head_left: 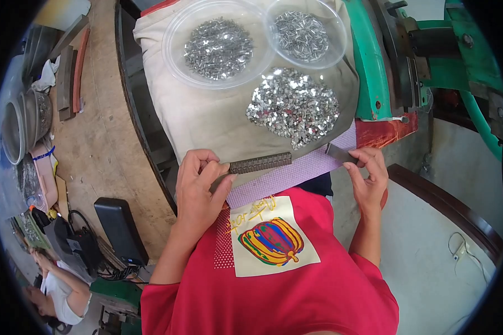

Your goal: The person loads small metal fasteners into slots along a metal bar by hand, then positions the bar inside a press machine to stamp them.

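I'm looking straight down at both hands over a worktop (207, 120) draped in a beige cloth. My left hand (198, 187) has its fingers (207, 166) wrapped and pinching one end of a long dark metal bar (260, 163), thumb pressed along its near end; the bar lies roughly level, pointing right across the cloth's front edge, and its top looks ribbed with a row of small pieces set into it. My right hand (369, 178) is off to the right, well apart from the left, fingers pressed together on a small flat grey metal strip (341, 152) that sticks out up and to the left, tilted. Between the two hands runs a band of purple mesh (296, 167) along the cloth's near edge. Just beyond the bar sits a loose heap of shiny little metal bits (293, 106) right on the cloth. Farther back are two clear plastic bowls, the larger left bowl (176, 56) and the smaller right bowl (338, 30), each holding more of the same silvery bits, rims touching or nearly so. To the right there's a green machine frame (369, 67) beside the cloth. Down at the lower left, on the floor side, I see a black box (120, 229) with cables, and another person (61, 293) crouched in a white top.
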`<state>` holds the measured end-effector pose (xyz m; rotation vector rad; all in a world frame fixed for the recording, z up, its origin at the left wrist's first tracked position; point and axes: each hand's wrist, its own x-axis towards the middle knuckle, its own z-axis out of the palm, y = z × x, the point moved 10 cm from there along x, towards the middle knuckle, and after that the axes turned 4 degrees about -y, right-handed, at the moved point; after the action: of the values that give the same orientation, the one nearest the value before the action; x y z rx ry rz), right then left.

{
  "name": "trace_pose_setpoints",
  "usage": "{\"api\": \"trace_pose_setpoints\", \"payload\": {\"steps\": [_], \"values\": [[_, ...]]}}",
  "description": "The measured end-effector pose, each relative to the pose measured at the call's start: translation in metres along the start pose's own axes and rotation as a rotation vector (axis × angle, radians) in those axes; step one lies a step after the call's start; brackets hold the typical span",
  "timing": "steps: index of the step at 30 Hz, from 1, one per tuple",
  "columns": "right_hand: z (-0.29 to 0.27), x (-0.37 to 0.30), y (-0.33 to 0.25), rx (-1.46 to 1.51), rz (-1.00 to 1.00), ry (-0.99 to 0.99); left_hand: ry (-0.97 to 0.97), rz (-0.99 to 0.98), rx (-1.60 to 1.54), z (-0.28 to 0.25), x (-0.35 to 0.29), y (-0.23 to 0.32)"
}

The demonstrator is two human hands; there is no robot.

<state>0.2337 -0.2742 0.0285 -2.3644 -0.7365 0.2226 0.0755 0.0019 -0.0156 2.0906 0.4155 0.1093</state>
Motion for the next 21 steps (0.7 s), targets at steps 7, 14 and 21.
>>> {"api": "trace_pose_setpoints", "payload": {"steps": [7,14,21], "values": [[0.035,0.026,-0.066,0.1,-0.142,-0.088,-0.087,-0.084,-0.051,-0.003,0.006,0.0],[0.069,0.038,-0.107,0.045,-0.365,-0.208,-0.039,-0.085,-0.125,-0.006,0.001,-0.001],[0.088,0.041,-0.117,0.045,-0.385,-0.28,-0.058,-0.168,-0.137,-0.003,0.004,-0.003]]}}
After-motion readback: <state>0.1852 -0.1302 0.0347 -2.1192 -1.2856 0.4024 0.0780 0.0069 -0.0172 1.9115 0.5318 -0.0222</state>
